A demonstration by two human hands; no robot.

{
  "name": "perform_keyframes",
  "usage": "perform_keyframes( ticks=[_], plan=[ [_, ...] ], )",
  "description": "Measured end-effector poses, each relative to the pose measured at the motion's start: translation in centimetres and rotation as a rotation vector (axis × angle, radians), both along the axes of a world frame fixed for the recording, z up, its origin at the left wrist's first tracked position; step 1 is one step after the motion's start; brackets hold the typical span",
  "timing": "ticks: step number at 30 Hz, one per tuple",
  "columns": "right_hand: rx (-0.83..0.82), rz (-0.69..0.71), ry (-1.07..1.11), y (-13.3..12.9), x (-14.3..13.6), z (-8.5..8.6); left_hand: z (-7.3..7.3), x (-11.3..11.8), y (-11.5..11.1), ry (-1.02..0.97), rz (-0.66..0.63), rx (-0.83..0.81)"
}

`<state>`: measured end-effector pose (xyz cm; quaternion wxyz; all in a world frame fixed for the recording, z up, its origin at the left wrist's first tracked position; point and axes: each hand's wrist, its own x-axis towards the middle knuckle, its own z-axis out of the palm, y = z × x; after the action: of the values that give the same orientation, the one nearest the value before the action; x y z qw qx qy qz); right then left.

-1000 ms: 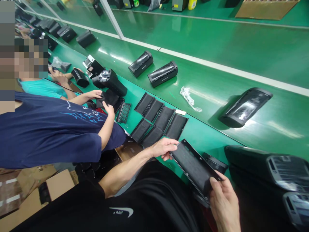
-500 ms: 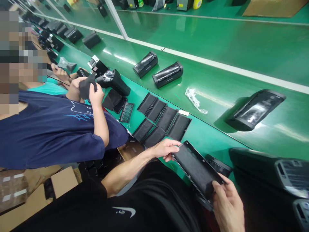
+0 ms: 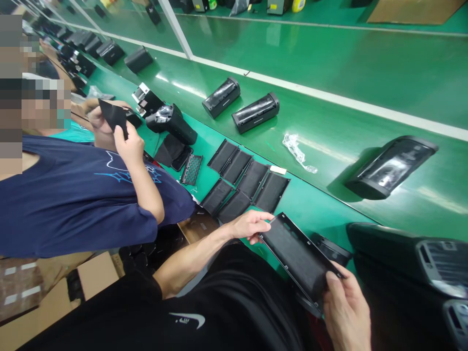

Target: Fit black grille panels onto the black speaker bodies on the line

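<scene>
A long black panel (image 3: 298, 256) with small clips along its raised edges is held up between my two hands, tilted down to the right. My left hand (image 3: 252, 225) grips its upper left end, thumb on top. At the lower right end, my right hand (image 3: 345, 304) pinches the corner, its thumb on the panel's inner face. Several similar black panels (image 3: 252, 180) lie in two rows on the green table (image 3: 310, 207), beyond my left hand. Partly hidden behind the held panel is another black part (image 3: 331, 249).
At the left, a person in a navy shirt (image 3: 84, 195) handles a black sheet (image 3: 114, 116). Black speakers (image 3: 256, 113) and clear plastic (image 3: 298, 152) rest on the green surface beyond. Large black units (image 3: 413, 263) stand at right; cardboard boxes (image 3: 98, 275) at lower left.
The neighbouring person's hands and black sheet have moved left. The speakers and plastic on the far surface have shifted slightly right. My right thumb has moved slightly right on the panel.
</scene>
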<state>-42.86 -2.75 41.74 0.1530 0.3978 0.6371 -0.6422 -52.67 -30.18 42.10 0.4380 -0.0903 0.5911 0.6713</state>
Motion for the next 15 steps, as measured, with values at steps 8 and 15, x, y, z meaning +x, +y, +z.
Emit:
perform_keyframes(
  ticks=[8, 15],
  plan=[
    [-0.054, -0.097, -0.025, -0.5, -0.5, 1.4, -1.2, 0.4, 0.2, -0.038, 0.099, 0.144],
    [-0.178, -0.207, 0.013, -2.7, -1.7, 1.7, -2.7, 2.3, 3.5, -0.072, 0.355, 0.646]
  ],
)
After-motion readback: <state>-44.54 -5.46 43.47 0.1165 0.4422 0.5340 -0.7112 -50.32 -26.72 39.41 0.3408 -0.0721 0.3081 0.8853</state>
